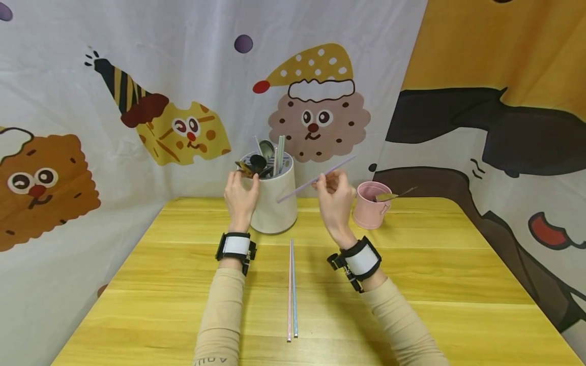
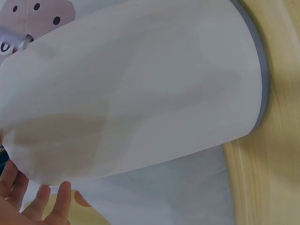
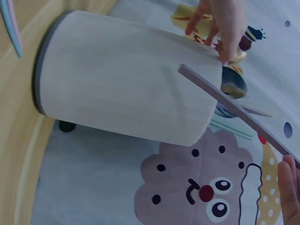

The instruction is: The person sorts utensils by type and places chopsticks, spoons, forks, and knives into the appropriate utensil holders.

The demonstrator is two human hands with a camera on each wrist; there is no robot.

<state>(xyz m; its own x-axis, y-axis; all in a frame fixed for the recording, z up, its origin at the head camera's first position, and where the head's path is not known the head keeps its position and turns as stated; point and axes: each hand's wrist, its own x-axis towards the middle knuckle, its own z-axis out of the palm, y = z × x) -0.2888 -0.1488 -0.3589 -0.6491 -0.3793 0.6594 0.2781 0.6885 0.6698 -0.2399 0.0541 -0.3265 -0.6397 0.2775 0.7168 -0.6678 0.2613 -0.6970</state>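
A white cylindrical utensil holder (image 1: 275,208) stands upright at the back of the table, with spoons, a black ladle (image 1: 258,162) and green chopsticks (image 1: 281,152) sticking out of its top. My left hand (image 1: 241,199) grips the holder's left rim, its fingertips (image 2: 64,190) showing along the side in the left wrist view. Between thumb and fingers, my right hand (image 1: 335,201) pinches a purple chopstick (image 1: 299,189) in the air. That chopstick slants, its lower end in front of the holder's right side. A pink chopstick (image 1: 289,300) and a blue chopstick (image 1: 294,300) lie side by side on the table.
Right of the holder, a small pink bucket (image 1: 368,213) has a thin gold-coloured utensil (image 1: 388,196) leaning out over its rim. The wooden table (image 1: 151,305) ends at a printed cloth (image 1: 192,61) with cartoon cookies hanging behind it.
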